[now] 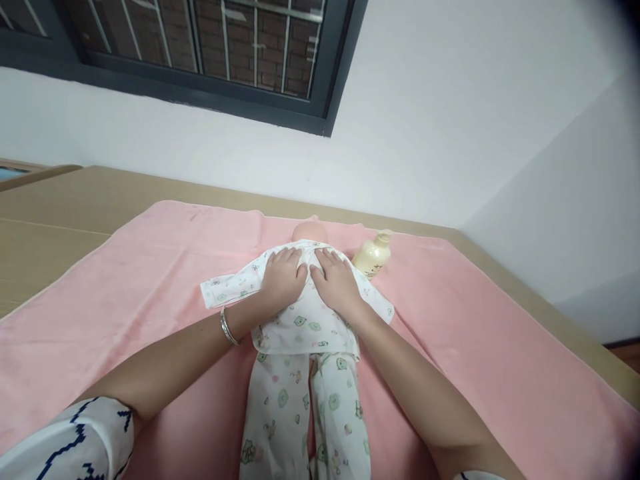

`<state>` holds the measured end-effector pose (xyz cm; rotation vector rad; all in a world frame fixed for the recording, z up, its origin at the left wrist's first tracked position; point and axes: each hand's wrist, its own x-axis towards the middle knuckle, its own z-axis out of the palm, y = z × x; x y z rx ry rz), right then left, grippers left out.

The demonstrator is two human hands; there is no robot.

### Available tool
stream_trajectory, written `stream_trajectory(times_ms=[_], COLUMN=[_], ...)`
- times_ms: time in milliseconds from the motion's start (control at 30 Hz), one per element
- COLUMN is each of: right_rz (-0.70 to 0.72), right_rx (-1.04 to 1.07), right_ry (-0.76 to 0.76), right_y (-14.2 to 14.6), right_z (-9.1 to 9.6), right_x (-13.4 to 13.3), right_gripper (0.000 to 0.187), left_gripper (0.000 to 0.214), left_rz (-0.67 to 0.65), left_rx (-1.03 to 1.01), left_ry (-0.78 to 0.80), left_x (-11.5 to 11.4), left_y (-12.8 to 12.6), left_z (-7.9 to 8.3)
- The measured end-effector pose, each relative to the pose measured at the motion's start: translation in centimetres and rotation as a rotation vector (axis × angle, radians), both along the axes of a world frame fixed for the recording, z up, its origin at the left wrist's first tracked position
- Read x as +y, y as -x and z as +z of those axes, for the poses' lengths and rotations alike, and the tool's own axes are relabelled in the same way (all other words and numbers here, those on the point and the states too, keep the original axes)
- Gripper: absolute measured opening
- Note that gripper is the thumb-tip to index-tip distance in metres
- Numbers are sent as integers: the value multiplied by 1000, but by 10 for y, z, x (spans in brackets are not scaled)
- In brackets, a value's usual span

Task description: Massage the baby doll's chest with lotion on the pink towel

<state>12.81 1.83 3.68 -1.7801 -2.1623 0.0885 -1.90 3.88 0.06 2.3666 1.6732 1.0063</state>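
Observation:
A baby doll [310, 231] lies on a pink blanket [165, 280], its bare head pointing at the wall. It wears a white printed long-sleeved top [305, 330] and matching trousers [280, 407]. My left hand [285, 277] rests flat on the upper left of the top, fingers stretched towards the head. On the upper right of the top lies my right hand [336, 280], also flat with fingers out. The two thumbs nearly meet at the middle. A silver bangle [227, 327] circles my left wrist. Neither hand grips anything.
A pale yellow pump bottle [373, 255] stands, slightly tilted in view, right of the doll's shoulder. Under the blanket is a wooden surface [125, 187] that meets a white wall [400, 120]. A dark-framed barred window [250, 53] is above.

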Motion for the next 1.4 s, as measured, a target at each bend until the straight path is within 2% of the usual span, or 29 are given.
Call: stream_trajectory(times_ms=[100,200,367,467,567,667,733,867,967,1067,1200,1267,1400], right_rz=[9,87,212,159,43,43,62,83,68,51,101,103,90], right_rx=[9,21,46,7,-98,-195,-165,-34,-30,-86,-189,-168,-23], right_ry=[-20,-33,-2,0,20,29,30,68,79,35,36,47,52], right_y=[0,-7,-22,-14,6,19,17,-1,-4,6,18,17,3], right_z=[-1,0,-1,3,13,22,24,18,13,14,18,17,14], right_x=[-1,4,17,7,-18,-36,-34,-7,1,-13,-33,-30,-5], right_gripper=[53,53,56,53,52,48,46,49,52,50,51,52,48], left_gripper=[44,45,43,43,43,43,44,47,45,42,38,39,48], left_rz=[18,42,36,-1,-18,-37,-23,28,-11,-66,-85,-58,1], left_rx=[44,137,175,157,137,113,145,253,263,230,228,243,308], left_ry=[-5,-18,-116,-97,28,144,133,-9,-59,7,209,223,125], left_x=[-5,-17,-32,-25,-9,0,-4,-28,-36,-24,-4,-5,-29], left_y=[0,-4,-11,-6,6,12,10,-6,-10,-1,10,8,-6], left_z=[6,9,5,8,18,25,25,14,12,22,38,39,30])
